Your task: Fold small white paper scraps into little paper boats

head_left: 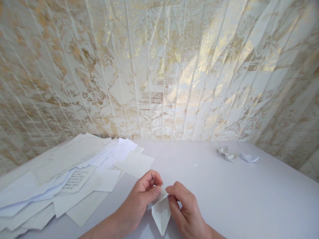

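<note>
A small folded piece of white paper (161,214) is held just above the table, its pointed end toward me. Faint print shows on its upper part, between my hands. My left hand (146,192) pinches the upper left of the paper with thumb and fingers. On the other side, my right hand (183,204) grips its upper right edge, thumb and fingertips closed on it. The fingers hide part of the folds at the top.
Overlapping paper sheets (84,179), some printed, spread over the table's left side. At the back right lie small folded printed paper pieces (226,154) and a white folded paper boat (250,157). A tiny paper scrap (194,165) lies mid-table. A gold-patterned curtain (159,73) hangs behind the white table (239,192).
</note>
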The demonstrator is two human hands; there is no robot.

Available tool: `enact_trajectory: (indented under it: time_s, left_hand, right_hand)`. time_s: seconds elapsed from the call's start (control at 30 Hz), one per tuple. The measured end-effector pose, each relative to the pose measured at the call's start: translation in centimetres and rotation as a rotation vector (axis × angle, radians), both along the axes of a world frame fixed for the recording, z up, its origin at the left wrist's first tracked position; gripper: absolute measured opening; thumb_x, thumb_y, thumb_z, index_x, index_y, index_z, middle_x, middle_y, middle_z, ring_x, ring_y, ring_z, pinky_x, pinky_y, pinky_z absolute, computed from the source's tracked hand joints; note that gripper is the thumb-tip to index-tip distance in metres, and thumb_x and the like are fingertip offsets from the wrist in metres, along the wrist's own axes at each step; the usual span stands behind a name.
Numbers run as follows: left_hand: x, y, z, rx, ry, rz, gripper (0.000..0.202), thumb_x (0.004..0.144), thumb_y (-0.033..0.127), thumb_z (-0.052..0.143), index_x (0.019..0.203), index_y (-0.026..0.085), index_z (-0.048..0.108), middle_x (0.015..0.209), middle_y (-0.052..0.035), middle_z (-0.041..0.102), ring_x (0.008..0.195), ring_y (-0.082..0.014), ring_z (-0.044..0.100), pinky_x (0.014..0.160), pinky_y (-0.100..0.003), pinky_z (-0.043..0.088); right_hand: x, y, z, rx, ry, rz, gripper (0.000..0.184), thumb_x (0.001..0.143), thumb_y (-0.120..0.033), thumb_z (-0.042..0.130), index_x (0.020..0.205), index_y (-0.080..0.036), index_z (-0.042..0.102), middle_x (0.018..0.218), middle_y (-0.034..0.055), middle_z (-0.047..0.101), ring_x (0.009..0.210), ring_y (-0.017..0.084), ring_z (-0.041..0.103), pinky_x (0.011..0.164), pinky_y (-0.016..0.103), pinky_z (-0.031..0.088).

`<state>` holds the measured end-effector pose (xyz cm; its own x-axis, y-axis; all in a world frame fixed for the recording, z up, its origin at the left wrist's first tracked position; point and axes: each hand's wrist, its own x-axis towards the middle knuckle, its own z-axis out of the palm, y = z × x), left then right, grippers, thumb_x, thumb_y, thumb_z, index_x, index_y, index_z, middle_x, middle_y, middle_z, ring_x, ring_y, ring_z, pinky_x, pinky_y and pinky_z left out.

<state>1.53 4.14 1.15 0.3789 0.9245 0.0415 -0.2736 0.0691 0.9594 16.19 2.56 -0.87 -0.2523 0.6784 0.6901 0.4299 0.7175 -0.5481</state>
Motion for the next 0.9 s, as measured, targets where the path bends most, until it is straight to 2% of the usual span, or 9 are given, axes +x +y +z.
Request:
enact_trajectory:
  time_s: [0.13, 0.2, 0.3, 0.4, 0.47, 0.53, 0.63, 0.77, 0.9]
  left_hand:
    - [0.1, -0.2, 0.5, 0.045, 0.147, 0.073, 0.012, 0.073, 0.026, 0.056, 0.068, 0.019, 0.047, 0.06, 0.0049, 0.04, 0.055, -0.0097, 0.036, 0.053, -0.021, 0.028]
    - [-0.2, -0.4, 0.8, 0.207, 0.262, 0.117, 0.012, 0.075, 0.028, 0.053, 0.068, 0.019, 0.051, 0.064, 0.0023, 0.044, 0.061, -0.0126, 0.041, 0.058, -0.023, 0.032]
    - [-0.7, -0.8, 1.1, 0.558, 0.423, 0.15, 0.013, 0.071, 0.03, 0.059, 0.078, 0.019, 0.058, 0.08, -0.0032, 0.051, 0.078, -0.0193, 0.048, 0.072, -0.028, 0.036]
    - [-1.0, -1.0, 0.9, 0.764, 0.587, 0.214, 0.021, 0.065, 0.024, 0.066, 0.084, 0.02, 0.058, 0.083, -0.0047, 0.054, 0.081, -0.0211, 0.049, 0.073, -0.029, 0.038]
    - [-0.9, -0.9, 0.6, 0.809, 0.661, 0.269, 0.012, 0.069, 0.018, 0.061, 0.08, 0.021, 0.058, 0.077, -0.0038, 0.056, 0.076, -0.0194, 0.05, 0.07, -0.028, 0.038]
    - [-0.8, -0.8, 0.3, 0.823, 0.714, 0.289, 0.011, 0.073, 0.013, 0.054, 0.078, 0.021, 0.058, 0.072, -0.0027, 0.057, 0.071, -0.0174, 0.051, 0.066, -0.027, 0.038]
    - [-0.8, -0.6, 0.1, 0.867, 0.804, 0.261, 0.014, 0.075, 0.01, 0.049, 0.079, 0.021, 0.057, 0.069, -0.0022, 0.057, 0.065, -0.0156, 0.051, 0.062, -0.026, 0.038]
    - [-0.8, -0.7, 0.3, 0.974, 0.922, 0.217, 0.016, 0.075, 0.007, 0.046, 0.072, 0.019, 0.056, 0.066, -0.0038, 0.056, 0.063, -0.0164, 0.05, 0.059, -0.027, 0.036]
    - [-0.8, -0.6, 0.3, 1.004, 0.94, 0.202, 0.018, 0.073, 0.006, 0.045, 0.069, 0.018, 0.058, 0.064, -0.005, 0.056, 0.064, -0.0174, 0.05, 0.059, -0.027, 0.035]
  right_hand:
    - [-0.1, -0.1, 0.3, -0.018, 0.011, -0.002, 0.018, 0.077, -0.007, 0.038, 0.076, -0.018, 0.052, 0.06, -0.0022, 0.045, 0.052, 0.01, 0.045, 0.048, 0.019, 0.037]
    - [-0.2, -0.1, 0.4, -0.04, 0.034, -0.011, 0.017, 0.077, -0.008, 0.038, 0.078, -0.018, 0.052, 0.06, -0.002, 0.048, 0.051, 0.01, 0.046, 0.048, 0.019, 0.038]
    - [-0.3, -0.1, 0.3, -0.089, 0.067, -0.045, 0.016, 0.076, -0.009, 0.039, 0.08, -0.017, 0.053, 0.058, -0.0026, 0.049, 0.049, 0.01, 0.046, 0.047, 0.019, 0.039]
    - [-0.3, 0.0, 0.0, -0.112, 0.07, -0.067, 0.015, 0.076, -0.009, 0.039, 0.079, -0.017, 0.051, 0.057, -0.0031, 0.048, 0.048, 0.009, 0.046, 0.046, 0.018, 0.039]
    - [-0.3, 0.1, -0.2, -0.119, 0.049, -0.067, 0.015, 0.075, -0.009, 0.039, 0.08, -0.018, 0.05, 0.057, -0.0035, 0.047, 0.048, 0.01, 0.045, 0.046, 0.018, 0.038]
    - [-0.3, 0.0, -0.3, -0.135, 0.009, -0.063, 0.015, 0.074, -0.008, 0.04, 0.083, -0.018, 0.048, 0.057, -0.0045, 0.045, 0.047, 0.01, 0.044, 0.045, 0.018, 0.037]
    - [-0.2, -0.1, -0.3, -0.138, -0.054, -0.065, 0.019, 0.074, -0.006, 0.04, 0.088, -0.018, 0.045, 0.057, -0.0055, 0.043, 0.047, 0.01, 0.045, 0.045, 0.018, 0.037]
    - [-0.3, -0.4, -0.1, -0.065, -0.107, -0.064, 0.027, 0.074, -0.005, 0.039, 0.097, -0.019, 0.041, 0.058, -0.0057, 0.045, 0.048, 0.01, 0.047, 0.047, 0.019, 0.039]
    - [-0.3, -0.3, -0.2, -0.004, -0.142, -0.071, 0.031, 0.074, -0.005, 0.038, 0.102, -0.019, 0.039, 0.058, -0.0054, 0.046, 0.048, 0.01, 0.047, 0.048, 0.019, 0.04]
